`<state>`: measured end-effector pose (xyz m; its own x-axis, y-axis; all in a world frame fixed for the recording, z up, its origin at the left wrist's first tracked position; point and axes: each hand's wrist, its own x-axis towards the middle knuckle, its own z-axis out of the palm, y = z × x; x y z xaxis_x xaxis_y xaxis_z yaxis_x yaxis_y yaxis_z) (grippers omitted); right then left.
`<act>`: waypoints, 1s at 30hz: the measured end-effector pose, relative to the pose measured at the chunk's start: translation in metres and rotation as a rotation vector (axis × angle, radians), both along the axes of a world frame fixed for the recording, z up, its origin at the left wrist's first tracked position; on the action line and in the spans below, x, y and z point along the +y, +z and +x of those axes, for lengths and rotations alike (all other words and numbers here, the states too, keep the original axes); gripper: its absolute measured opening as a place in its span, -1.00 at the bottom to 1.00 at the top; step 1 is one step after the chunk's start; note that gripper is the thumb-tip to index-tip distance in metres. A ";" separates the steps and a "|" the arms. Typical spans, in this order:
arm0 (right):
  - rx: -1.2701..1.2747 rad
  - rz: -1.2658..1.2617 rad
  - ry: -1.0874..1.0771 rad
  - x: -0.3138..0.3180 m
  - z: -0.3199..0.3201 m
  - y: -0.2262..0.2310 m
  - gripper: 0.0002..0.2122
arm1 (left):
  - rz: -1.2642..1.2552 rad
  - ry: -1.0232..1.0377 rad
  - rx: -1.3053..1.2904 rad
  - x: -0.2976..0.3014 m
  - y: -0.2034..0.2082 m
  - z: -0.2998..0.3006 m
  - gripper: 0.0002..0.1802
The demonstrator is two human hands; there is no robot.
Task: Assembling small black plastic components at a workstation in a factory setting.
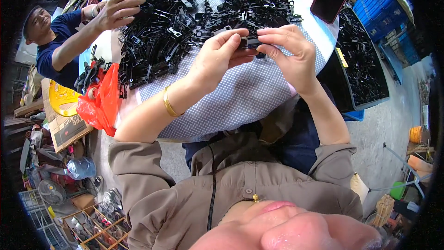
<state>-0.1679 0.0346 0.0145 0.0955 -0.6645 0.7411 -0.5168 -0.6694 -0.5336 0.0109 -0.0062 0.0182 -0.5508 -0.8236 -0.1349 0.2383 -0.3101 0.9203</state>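
Pinching small black part (250, 42) between both hands (259, 51); dark bin (370, 103) holds black parts (363, 60).

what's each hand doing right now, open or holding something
Left hand: closed on the small black plastic part.
Right hand: pinching the same part's other end.

L hand (217, 58) & R hand (289, 55) pinch a small black plastic part (249, 42) btwn fingertips, above the dotted table (245, 97). Big pile of black parts (185, 14) lies far side; co-worker's hand (118, 9) reaches in at far left. Red bag (99, 99) hangs at left edge.
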 end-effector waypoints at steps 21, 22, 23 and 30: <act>-0.230 0.137 0.232 -0.020 -0.029 -0.004 -0.76 | -0.001 -0.196 0.217 -0.002 0.002 0.000 -0.59; -0.415 0.218 0.177 -0.027 -0.039 0.000 -0.75 | 0.033 -0.206 0.163 -0.001 0.001 0.000 -0.61; -0.277 0.202 -0.080 -0.038 -0.050 0.005 -0.77 | 0.066 -0.213 0.110 0.000 -0.001 0.001 -0.62; 0.377 0.060 -0.334 -0.124 -0.059 -0.004 -0.84 | 0.196 -0.363 0.144 0.003 -0.015 -0.008 -0.62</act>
